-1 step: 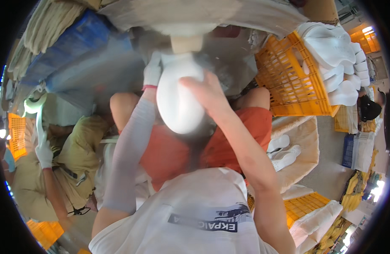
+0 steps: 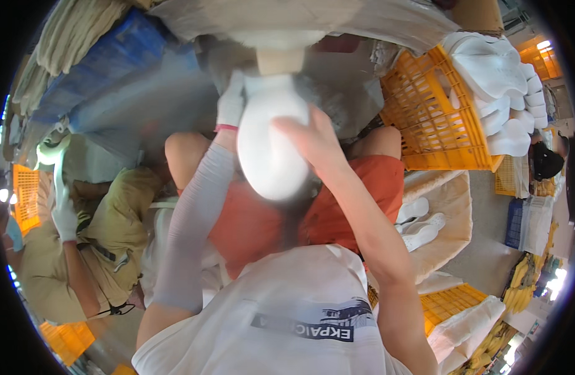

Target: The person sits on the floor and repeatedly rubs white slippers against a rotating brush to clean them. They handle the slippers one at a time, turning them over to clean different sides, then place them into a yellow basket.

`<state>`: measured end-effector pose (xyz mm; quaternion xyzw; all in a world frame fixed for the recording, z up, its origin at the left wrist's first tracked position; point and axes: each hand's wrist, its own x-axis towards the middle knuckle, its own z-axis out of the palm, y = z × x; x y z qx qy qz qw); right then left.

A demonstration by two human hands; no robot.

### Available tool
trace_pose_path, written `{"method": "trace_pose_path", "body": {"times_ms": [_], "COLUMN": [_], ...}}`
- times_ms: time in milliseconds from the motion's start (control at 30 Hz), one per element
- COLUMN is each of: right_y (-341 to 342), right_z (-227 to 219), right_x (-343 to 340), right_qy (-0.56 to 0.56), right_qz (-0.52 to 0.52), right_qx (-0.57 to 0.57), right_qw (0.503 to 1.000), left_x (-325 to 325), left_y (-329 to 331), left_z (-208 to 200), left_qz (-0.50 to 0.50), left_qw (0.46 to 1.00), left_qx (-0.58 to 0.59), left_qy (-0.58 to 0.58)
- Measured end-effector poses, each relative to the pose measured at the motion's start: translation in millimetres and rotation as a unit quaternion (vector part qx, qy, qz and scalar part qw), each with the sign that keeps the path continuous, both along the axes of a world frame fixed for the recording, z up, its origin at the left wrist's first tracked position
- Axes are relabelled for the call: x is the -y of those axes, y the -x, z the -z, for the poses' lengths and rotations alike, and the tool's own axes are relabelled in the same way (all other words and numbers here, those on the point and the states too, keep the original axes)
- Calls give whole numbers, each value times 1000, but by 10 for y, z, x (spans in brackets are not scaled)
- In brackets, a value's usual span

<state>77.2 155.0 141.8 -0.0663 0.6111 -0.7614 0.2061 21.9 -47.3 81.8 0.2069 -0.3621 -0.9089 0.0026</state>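
Note:
A smooth white shoe [image 2: 273,153] is held out over my lap, its broad rounded end toward me and its far end up against a pale round block [image 2: 280,61]. My left hand [image 2: 232,100], in a white glove, grips the shoe along its left side near the far end; its fingertips are partly hidden. From the right, my bare right hand [image 2: 313,139] clasps the shoe, thumb lying across the upper surface and fingers out of sight behind it. The shoe's far end is blurred, so I cannot tell exactly how it meets the block.
At the right stands a yellow crate [image 2: 428,119] beside stacked white shoes [image 2: 490,75]. Below it, a cloth-lined container [image 2: 453,215] holds white clogs [image 2: 423,231]. A dust-covered sheet [image 2: 362,19] hangs ahead. On the left, a co-worker's gloved hand [image 2: 65,220] holds a pale curved piece [image 2: 52,153].
The shoe and both hands sit slightly farther right in the picture, along with much of the scene. My grip on the shoe looks the same.

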Motion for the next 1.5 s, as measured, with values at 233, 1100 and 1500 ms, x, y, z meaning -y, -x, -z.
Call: {"method": "trace_pose_path", "body": {"times_ms": [233,1100,1500], "right_y": [-581,123,354], "right_z": [212,-6,-99], "right_x": [-470,-1234,27], "right_qy": [-173,83,-157], "right_qz": [85,34,14], "right_qx": [24,86,21], "right_qw": [981,992,987], "left_x": [-501,-1431,-169], "left_y": [-205,-80,135], "left_z": [260,18,310], "left_qz": [15,53,-74], "left_qw": [990,899,996], "left_qx": [-52,-85,-54], "left_qy": [-134,426,4]}}
